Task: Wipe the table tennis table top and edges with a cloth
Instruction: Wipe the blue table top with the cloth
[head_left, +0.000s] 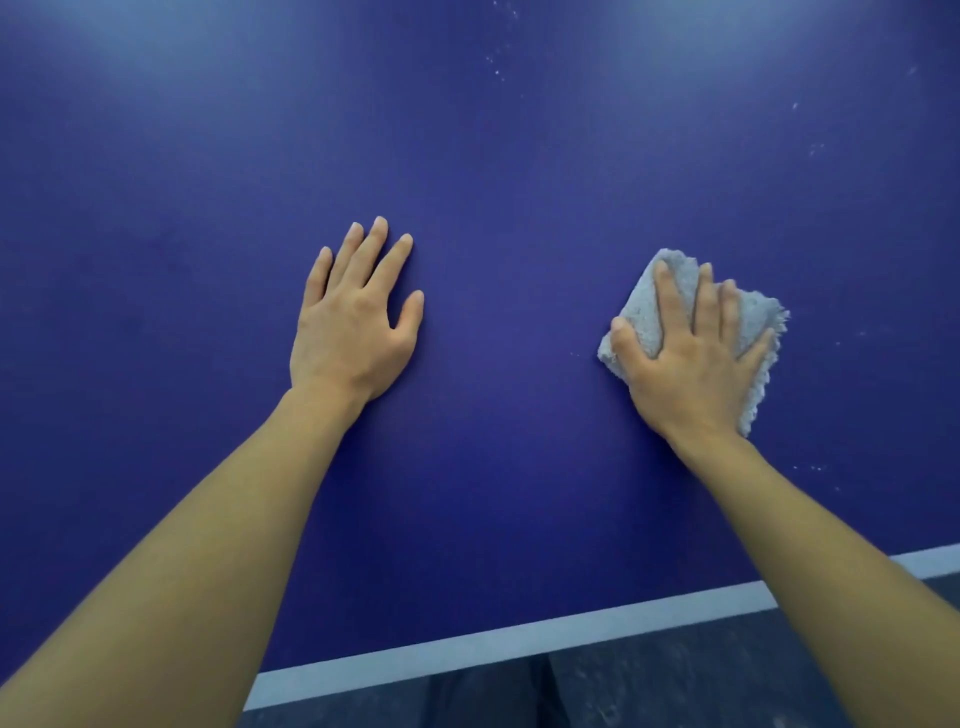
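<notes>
The table (467, 156) fills nearly the whole view: a matt, deep blue top with a white line (519, 642) running along its near edge, rising toward the right. Pale patches of reflected light lie on the far part of the surface, at the upper left and upper right. Small white specks (501, 70) are scattered over the far right area, with a few more on the right side near the cloth and near the right forearm.

The left hand (353, 322) lies flat on the bare top, palm down, fingers straight and slightly spread, holding nothing. The right hand (685, 358) presses down on a folded, pale grey, fluffy cloth (644, 301), fingers straight and spread over it, thumb lying on its left side. The cloth sits on the table top to the right of the middle, well in from the near edge, its frayed border showing past the fingers on the right. The two hands are well apart.

Beyond the near edge, at the bottom of the view, a dark, mottled floor (649, 686) shows.
</notes>
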